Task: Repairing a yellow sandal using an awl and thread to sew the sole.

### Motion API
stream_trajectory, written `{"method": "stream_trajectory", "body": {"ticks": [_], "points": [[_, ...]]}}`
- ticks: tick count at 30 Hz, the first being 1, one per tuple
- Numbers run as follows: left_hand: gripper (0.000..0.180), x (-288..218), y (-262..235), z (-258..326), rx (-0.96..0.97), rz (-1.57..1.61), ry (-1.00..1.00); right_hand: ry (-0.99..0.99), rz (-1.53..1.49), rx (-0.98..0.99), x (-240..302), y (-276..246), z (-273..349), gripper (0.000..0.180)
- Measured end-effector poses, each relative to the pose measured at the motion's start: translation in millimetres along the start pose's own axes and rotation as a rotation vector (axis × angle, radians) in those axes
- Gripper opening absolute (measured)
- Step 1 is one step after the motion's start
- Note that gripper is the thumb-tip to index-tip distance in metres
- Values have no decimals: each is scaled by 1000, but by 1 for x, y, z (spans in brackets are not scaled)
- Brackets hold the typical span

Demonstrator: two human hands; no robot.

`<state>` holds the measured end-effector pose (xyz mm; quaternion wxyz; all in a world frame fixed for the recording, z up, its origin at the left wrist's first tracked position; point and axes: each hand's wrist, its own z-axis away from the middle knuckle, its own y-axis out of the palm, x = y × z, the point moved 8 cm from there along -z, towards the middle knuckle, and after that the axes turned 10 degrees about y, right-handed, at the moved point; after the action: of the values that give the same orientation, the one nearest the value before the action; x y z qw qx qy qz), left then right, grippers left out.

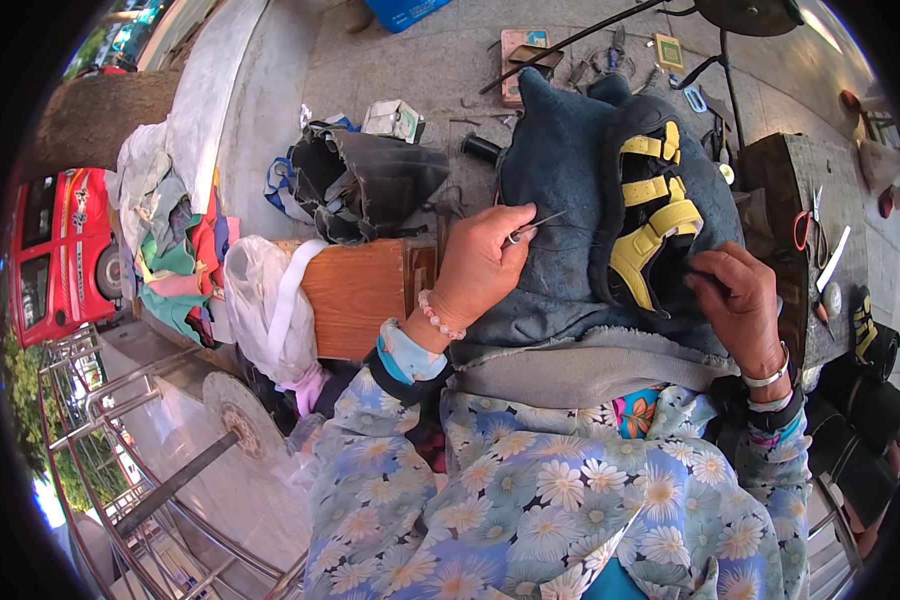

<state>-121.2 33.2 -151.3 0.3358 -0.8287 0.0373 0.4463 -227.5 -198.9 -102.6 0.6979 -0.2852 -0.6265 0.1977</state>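
Observation:
A black sandal with yellow straps lies on a dark blue cloth spread over my lap. My left hand, wearing a beaded bracelet, is left of the sandal. Its thumb and forefinger pinch a thin metal needle, which points right toward the sandal without touching it. Close to the sandal's near right end is my right hand, its fingers curled and pressed together. Whatever they pinch, if anything, is too small to make out.
Red-handled scissors and a white strip lie on a wooden box at right. A matching sandal is beyond. Left are a dark open bag, a wooden box and a plastic bag. Tools litter the ground ahead.

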Motion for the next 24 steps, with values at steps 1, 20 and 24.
{"method": "stream_trajectory", "body": {"ticks": [1,20,24], "points": [[22,0,-1,0,-2,-2,-2,-4,13,5,3,0,-1,19],[5,-11,-9,-4,-71,-23,9,3,73,-94,-37,-16,-1,27],[5,-32,2,-18,-6,112,-100,154,-71,-166,-76,-26,10,26]]}}
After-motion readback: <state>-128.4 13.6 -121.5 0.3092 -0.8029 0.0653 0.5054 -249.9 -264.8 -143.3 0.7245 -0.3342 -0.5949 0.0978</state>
